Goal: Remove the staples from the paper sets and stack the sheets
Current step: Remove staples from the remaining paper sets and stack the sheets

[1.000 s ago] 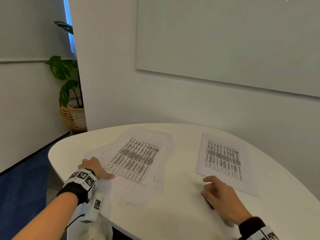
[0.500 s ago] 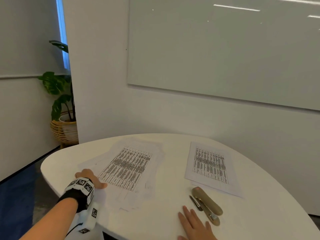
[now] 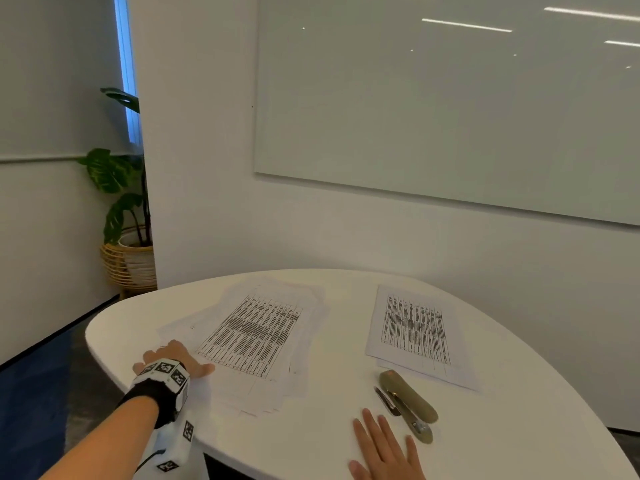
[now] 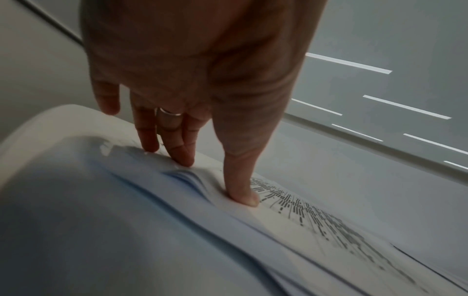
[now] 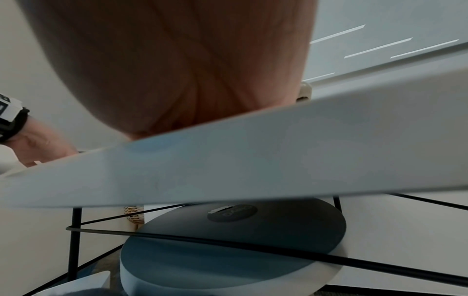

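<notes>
— Grip status? Left hand presses straight fingers on the stack, left of table.
— Right hand?
— Spread flat, near edge, beside stapler; stapled set far right.

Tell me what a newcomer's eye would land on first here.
Two printed paper piles on the white table: a fanned, loose stack under the left hand, and a neater set to its right. A tan stapler lies beside the flat right hand.

head view high, forward-down; wrist views low, near table
</notes>
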`<state>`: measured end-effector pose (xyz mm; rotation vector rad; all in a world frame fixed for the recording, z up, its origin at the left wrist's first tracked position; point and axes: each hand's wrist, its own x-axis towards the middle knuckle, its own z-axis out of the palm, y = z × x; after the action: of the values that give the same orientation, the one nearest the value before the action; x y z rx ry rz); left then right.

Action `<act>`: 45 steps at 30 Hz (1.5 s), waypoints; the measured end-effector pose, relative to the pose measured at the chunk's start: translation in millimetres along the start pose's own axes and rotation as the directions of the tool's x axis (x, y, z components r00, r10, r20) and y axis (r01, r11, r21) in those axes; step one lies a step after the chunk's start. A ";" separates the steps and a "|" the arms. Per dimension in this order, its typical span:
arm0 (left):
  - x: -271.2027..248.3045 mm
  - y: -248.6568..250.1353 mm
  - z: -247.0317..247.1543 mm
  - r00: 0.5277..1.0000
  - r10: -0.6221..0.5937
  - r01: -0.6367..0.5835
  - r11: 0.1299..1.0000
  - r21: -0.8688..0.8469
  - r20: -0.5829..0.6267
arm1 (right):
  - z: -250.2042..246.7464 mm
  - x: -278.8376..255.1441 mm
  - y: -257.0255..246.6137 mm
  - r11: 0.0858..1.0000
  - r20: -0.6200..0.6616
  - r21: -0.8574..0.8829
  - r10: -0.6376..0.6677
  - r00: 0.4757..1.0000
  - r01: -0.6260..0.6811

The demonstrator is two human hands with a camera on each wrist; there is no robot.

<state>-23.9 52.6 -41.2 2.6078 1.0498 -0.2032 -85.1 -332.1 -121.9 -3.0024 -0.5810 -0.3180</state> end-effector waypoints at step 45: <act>-73.9 -24.1 7.1 0.934 0.280 -0.323 0.927 -0.190 -0.222 | -36.6 -11.1 -5.4 0.989 0.407 0.141 -0.013 0.913 -0.049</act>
<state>-93.9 18.6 -35.3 2.5725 0.6628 0.2304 -104.1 -334.9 -88.3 -2.9319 -0.5723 0.3516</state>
